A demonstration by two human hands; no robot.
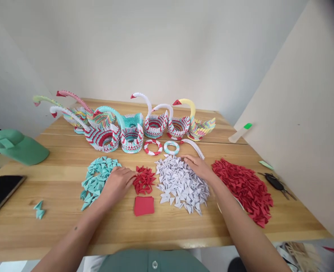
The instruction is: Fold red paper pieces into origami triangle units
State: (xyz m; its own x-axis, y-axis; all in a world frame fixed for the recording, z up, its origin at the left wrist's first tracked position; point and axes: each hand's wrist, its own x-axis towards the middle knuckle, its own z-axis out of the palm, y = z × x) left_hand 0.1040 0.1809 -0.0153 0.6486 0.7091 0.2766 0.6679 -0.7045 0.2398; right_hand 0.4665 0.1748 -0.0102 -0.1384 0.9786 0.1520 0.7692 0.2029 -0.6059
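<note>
My left hand lies between the pile of folded turquoise paper pieces and a smaller pile of folded red paper pieces. Its fingers stretch to the right, and the tips touch the left edge of the red pieces. My right hand reaches over the upper right part of a pile of folded white paper pieces. Its fingers extend to the left, with the tips at the top edge of that pile; I make out nothing held. A stack of flat red paper sheets lies below the small red pile.
Several folded-paper swans stand at the back. Before them lie a red-and-white ring, a turquoise-and-white ring and a white swan neck. A large red pile, keys, a phone and a green bottle flank these.
</note>
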